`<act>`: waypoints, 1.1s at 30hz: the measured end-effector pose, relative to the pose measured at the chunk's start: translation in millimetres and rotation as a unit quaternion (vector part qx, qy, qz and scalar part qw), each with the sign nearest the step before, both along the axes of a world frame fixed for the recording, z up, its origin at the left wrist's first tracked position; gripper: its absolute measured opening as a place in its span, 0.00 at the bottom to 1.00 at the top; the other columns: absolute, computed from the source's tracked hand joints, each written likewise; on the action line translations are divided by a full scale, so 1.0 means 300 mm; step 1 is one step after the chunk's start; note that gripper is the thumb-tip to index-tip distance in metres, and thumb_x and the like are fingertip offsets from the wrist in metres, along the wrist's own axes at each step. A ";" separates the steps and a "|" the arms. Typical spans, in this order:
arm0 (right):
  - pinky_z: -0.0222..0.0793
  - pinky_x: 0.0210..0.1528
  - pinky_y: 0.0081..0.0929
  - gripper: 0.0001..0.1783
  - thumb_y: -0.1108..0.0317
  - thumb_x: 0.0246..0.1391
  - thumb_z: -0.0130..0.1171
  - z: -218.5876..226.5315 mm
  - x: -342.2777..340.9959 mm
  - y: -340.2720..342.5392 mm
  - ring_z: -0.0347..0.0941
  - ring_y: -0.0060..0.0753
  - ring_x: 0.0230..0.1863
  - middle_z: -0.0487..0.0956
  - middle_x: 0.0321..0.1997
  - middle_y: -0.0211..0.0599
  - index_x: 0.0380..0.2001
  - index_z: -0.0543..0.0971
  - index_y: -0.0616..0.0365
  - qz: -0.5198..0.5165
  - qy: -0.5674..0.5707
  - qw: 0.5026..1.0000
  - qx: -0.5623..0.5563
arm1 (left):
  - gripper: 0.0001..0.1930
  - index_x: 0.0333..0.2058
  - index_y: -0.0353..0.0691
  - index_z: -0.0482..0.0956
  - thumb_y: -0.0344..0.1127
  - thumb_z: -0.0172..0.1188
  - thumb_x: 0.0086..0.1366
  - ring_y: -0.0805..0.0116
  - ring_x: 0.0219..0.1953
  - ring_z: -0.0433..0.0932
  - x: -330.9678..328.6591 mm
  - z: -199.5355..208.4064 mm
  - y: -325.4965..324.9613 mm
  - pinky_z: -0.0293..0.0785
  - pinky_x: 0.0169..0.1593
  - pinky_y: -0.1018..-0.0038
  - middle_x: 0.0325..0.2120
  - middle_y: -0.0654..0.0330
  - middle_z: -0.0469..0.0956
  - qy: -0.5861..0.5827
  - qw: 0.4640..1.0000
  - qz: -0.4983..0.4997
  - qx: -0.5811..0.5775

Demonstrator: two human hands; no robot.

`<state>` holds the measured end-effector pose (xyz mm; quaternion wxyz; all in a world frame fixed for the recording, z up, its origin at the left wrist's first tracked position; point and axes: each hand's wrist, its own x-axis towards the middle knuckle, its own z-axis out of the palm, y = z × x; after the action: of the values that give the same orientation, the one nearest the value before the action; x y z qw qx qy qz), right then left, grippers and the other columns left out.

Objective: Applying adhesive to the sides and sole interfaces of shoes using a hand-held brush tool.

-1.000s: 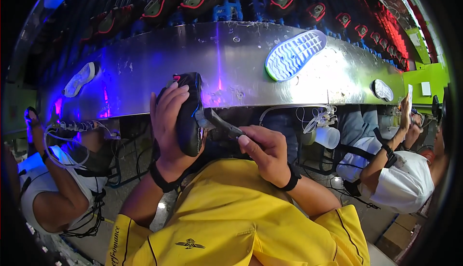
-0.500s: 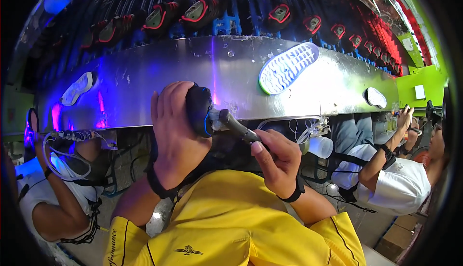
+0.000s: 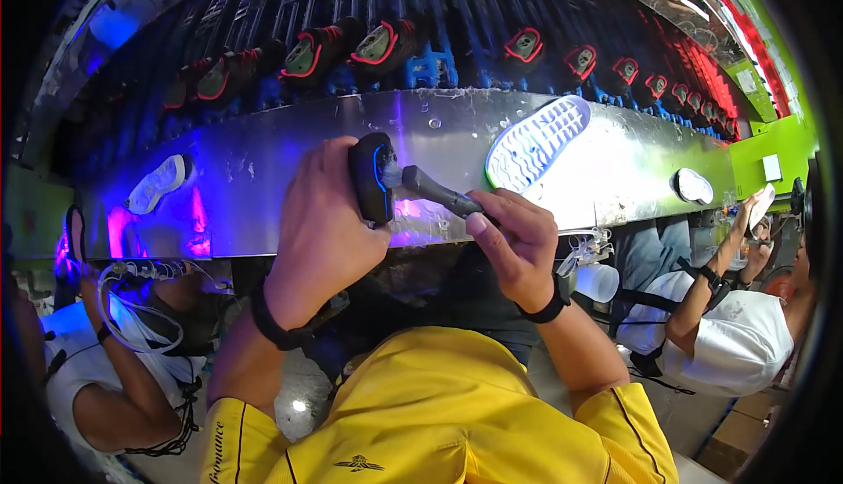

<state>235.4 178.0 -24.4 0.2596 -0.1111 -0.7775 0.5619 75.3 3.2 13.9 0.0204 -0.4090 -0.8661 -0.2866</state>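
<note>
Both grips are full: the left hand (image 3: 323, 220) curls round a black shoe (image 3: 369, 184) with a blue line, and the right hand (image 3: 520, 242) is closed on the handle of a dark brush (image 3: 439, 192), thumb and forefinger pinching it. The shoe is held up near the centre of the frame, over the tabletop (image 3: 263, 146), with the brush's pale bristles at its right side; the left hand covers much of it, so its far side cannot be made out.

A dark rack (image 3: 474, 40) spans the top of the frame, and the wearer's yellow shirt (image 3: 430, 414) fills the lower middle. A large white and blue sole (image 3: 538, 143) lies right of centre, beyond the right hand. A translucent cup (image 3: 597, 283) sits at the right, just below the tabletop's near edge, by thin tubes (image 3: 586, 242).

Counted, there are at least two co-workers in white, one at left (image 3: 97, 387) and one at right (image 3: 729, 335); four red-rimmed shoes (image 3: 376, 43) left of the rack's blue bracket (image 3: 430, 69) and at least seven to its right; three soles, the others smaller, at left (image 3: 156, 185) and far right (image 3: 695, 187); one brush.

The tabletop is specked metal, violet-lit at left, glaring white at right. Grey floor (image 3: 303, 387) shows below, green panels (image 3: 753, 163) at the right edge.
</note>
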 end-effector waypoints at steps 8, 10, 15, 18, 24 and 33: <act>0.71 0.35 0.29 0.12 0.73 0.58 0.66 -0.134 -0.068 -0.040 0.78 0.38 0.30 0.82 0.31 0.46 0.44 0.86 0.68 -0.007 0.034 0.999 -0.023 | 0.35 0.55 0.32 0.71 0.31 0.76 0.47 0.37 0.54 0.77 -0.097 0.013 0.003 0.75 0.58 0.52 0.47 0.40 0.79 -0.101 0.994 -0.009 -0.035; 0.71 0.35 0.29 0.12 0.72 0.59 0.67 -0.141 -0.068 -0.049 0.78 0.38 0.31 0.82 0.31 0.46 0.44 0.86 0.68 -0.006 0.021 0.999 -0.028 | 0.35 0.54 0.32 0.72 0.32 0.77 0.48 0.36 0.52 0.78 -0.117 0.010 0.005 0.76 0.57 0.52 0.46 0.40 0.80 -0.107 0.994 -0.016 -0.029; 0.68 0.33 0.28 0.12 0.72 0.60 0.67 -0.112 -0.080 -0.072 0.76 0.33 0.29 0.80 0.28 0.43 0.44 0.85 0.69 -0.046 0.040 0.993 -0.103 | 0.34 0.53 0.31 0.73 0.34 0.78 0.48 0.36 0.52 0.79 -0.112 0.041 0.023 0.76 0.56 0.53 0.45 0.40 0.81 -0.106 0.994 -0.025 -0.018; 0.68 0.33 0.26 0.11 0.73 0.61 0.66 -0.088 -0.111 -0.072 0.76 0.32 0.28 0.80 0.28 0.43 0.44 0.85 0.69 -0.050 0.047 0.992 -0.102 | 0.33 0.52 0.31 0.74 0.35 0.78 0.48 0.36 0.51 0.79 -0.106 0.045 0.023 0.77 0.55 0.53 0.45 0.40 0.81 -0.122 0.992 -0.025 -0.031; 0.68 0.32 0.27 0.12 0.71 0.61 0.66 -0.092 -0.111 -0.066 0.76 0.34 0.27 0.81 0.29 0.45 0.44 0.85 0.69 -0.049 0.047 0.997 -0.027 | 0.34 0.52 0.30 0.74 0.37 0.78 0.48 0.36 0.52 0.79 -0.129 0.040 0.025 0.77 0.55 0.54 0.46 0.39 0.81 -0.120 0.991 -0.019 -0.050; 0.71 0.32 0.30 0.11 0.71 0.61 0.66 -0.206 -0.061 -0.116 0.80 0.42 0.29 0.83 0.32 0.49 0.43 0.85 0.67 -0.061 0.011 0.998 -0.020 | 0.42 0.61 0.33 0.69 0.32 0.79 0.46 0.38 0.57 0.78 -0.173 0.045 0.005 0.76 0.60 0.56 0.52 0.40 0.80 -0.155 0.984 -0.027 -0.082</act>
<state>217.3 143.2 -86.2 0.3001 -0.1576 -0.7549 0.5615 23.4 4.8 27.4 -0.1548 -0.3832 -0.8680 -0.2751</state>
